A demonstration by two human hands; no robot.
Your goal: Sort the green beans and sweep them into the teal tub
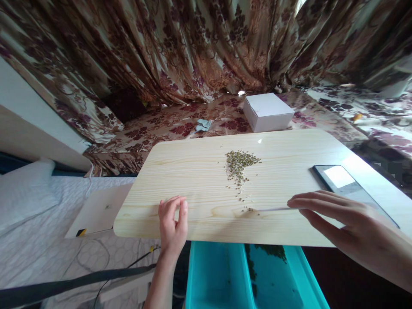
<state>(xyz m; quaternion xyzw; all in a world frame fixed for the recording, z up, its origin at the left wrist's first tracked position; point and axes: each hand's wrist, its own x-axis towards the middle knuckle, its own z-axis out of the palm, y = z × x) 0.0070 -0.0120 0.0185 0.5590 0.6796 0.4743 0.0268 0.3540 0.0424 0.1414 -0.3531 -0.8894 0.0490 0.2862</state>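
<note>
My right hand (347,219) pinches a thin pale stick (273,209) between thumb and fingertips. The stick's far end lies among a few stray beans low on the table. A loose pile of small green-brown beans (240,163), with some whitish grains mixed in, spreads over the middle of the wood-grain table (186,171). Left of the pile, my left hand (173,221) is near the table's front edge, fingers loosely curled and thumb close to the index fingertip. Nothing shows in it.
Below the table edge is a turquoise two-part bin (246,274), with dark green bits in its right compartment. A phone-like dark-edged slab (350,189) lies beside my right hand. Behind the table are a white box (268,112) and a light blue cloth (202,125) on patterned fabric.
</note>
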